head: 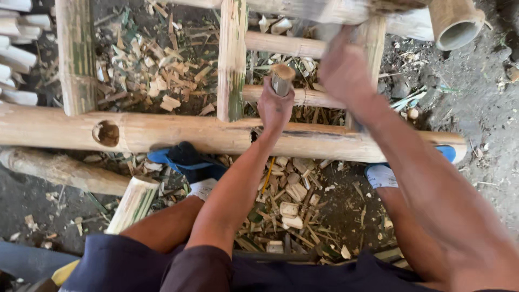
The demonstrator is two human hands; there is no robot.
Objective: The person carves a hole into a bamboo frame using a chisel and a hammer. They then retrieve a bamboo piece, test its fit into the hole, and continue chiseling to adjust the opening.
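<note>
Gripping a short chisel-like tool (281,79) with a round wooden butt, the left hand (274,108) has its fingers clenched round the shaft and holds it upright, the lower end set at a dark slot in the long horizontal bamboo pole (178,132) that crosses the head view. The right hand (344,67) is raised above and to the right of the tool, blurred; its fingers are wrapped round a thick blurred bamboo length (324,11) near the top edge, though the exact grip cannot be told.

The pole bears a round hole (106,133) towards its left end. Upright bamboo posts (231,59) rise from it, and thinner rungs (284,44) run crosswise between them behind the left hand. A hollow bamboo tube (457,24) shows its open end at the top right.

Beneath the pole the ground (486,119) is dark earth strewn with bamboo chips (292,208) and splinters. Two feet in blue sandals (186,159) rest there, one on each side of the left forearm, the right one partly hidden behind the right arm. A cut bamboo stub (132,204) lies by the left knee.
</note>
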